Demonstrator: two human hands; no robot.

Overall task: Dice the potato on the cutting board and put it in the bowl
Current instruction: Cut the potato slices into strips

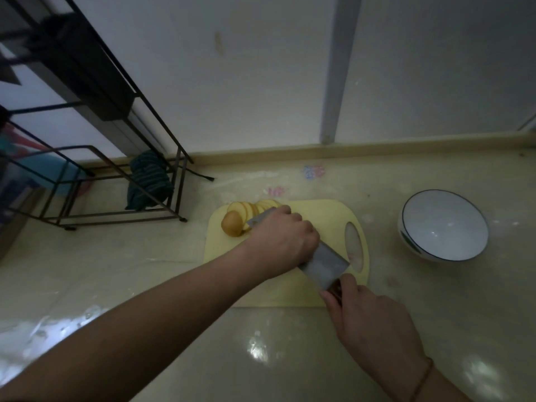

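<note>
From the head camera I see the potato (246, 217) sliced but undiced on the cutting board (278, 288). My right hand (374, 317) grips the knife (324, 262); my left hand (282, 239) curls over the blade. The bowl (443, 226) on the counter (174, 285) is empty.

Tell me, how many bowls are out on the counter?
1. The white bowl sits on the counter, right of the cutting board and apart from it. No other bowl shows; the rack at left may hide some.
</note>
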